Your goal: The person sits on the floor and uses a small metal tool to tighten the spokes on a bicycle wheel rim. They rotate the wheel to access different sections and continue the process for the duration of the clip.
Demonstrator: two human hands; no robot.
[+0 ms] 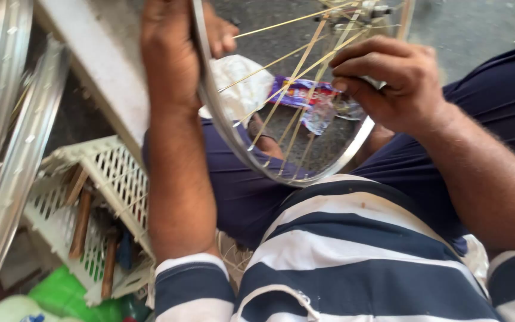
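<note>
Gripping one wheel rim (227,128) with left hand (171,53), right hand (388,80) pinching spokes (296,74), two spare rims (7,149) nearby

Look down through the wheel rim and you find a crumpled wrapper (312,100) lying on the grey ground, seen between the spokes just beside your right hand (388,80). It is a flat, torn foil or plastic packet, mostly purple and blue with a red patch and white print, its lower end clear and wrinkled. Touching its left edge lies a white plastic bag (239,83), bunched into a soft rounded lump, with no print you can make out. At the bottom left corner sits a bright green plastic package (67,295), smooth and partly cut off by the frame edge.
</note>
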